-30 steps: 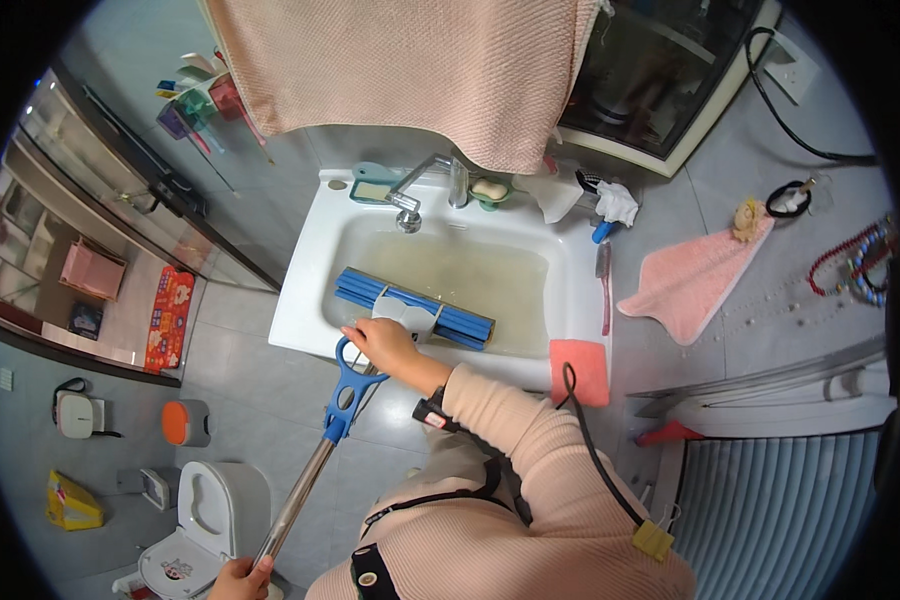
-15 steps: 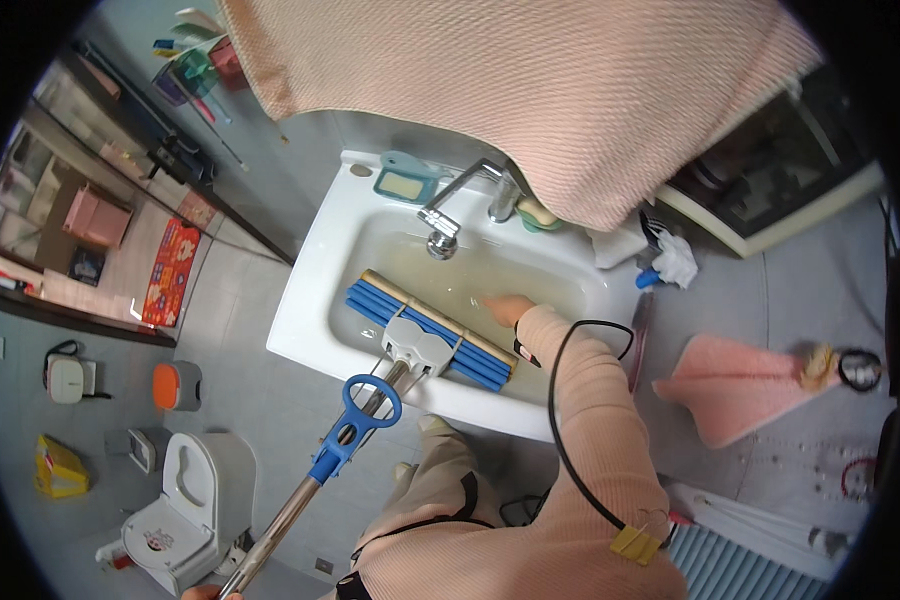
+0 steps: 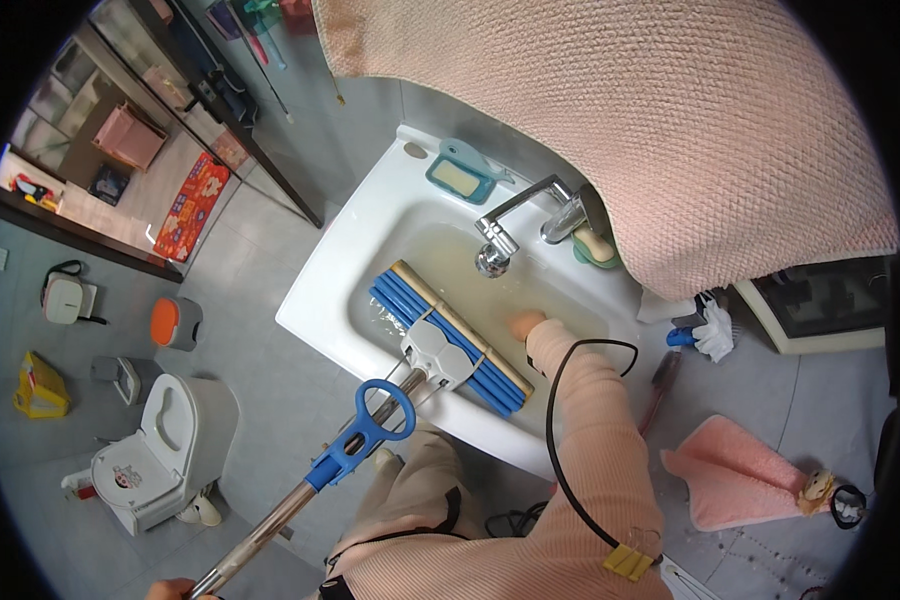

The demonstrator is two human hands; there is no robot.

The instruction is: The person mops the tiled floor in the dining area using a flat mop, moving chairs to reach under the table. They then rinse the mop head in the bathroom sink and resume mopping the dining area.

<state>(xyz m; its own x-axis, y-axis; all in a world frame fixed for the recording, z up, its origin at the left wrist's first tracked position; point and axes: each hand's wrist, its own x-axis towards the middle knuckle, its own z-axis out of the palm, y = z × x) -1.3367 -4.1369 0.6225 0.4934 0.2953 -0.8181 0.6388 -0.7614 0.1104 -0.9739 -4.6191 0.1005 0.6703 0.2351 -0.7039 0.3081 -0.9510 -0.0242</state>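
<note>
A sponge mop [image 3: 375, 432] slants across the view, its silver pole rising from the lower left. My left hand [image 3: 172, 589] is wrapped round the pole at the bottom edge, only partly in view. In the white sink [image 3: 322, 318], the mop's head of blue rollers and a tan sponge strip [image 3: 457, 325] rests in murky water, its grey-white joint over the front rim. My right hand [image 3: 527, 323] is low in the basin, to the right of the sponge strip; the water hides its fingers. Above the water hangs a chrome faucet [image 3: 500, 232].
A blue soap dish [image 3: 477, 190] and a green one [image 3: 597, 252] sit on the sink's back ledge. A pink towel [image 3: 590, 120] hangs over the back right. A toilet [image 3: 170, 455] stands at the left, near an orange-lidded bin [image 3: 175, 323]. A black cable [image 3: 553, 440] loops along my right arm.
The view has shifted, so the sink sits farther right and slightly turned. My right hand remains in the water beside the mop head, its fingers less visible. My left hand still holds the pole.
</note>
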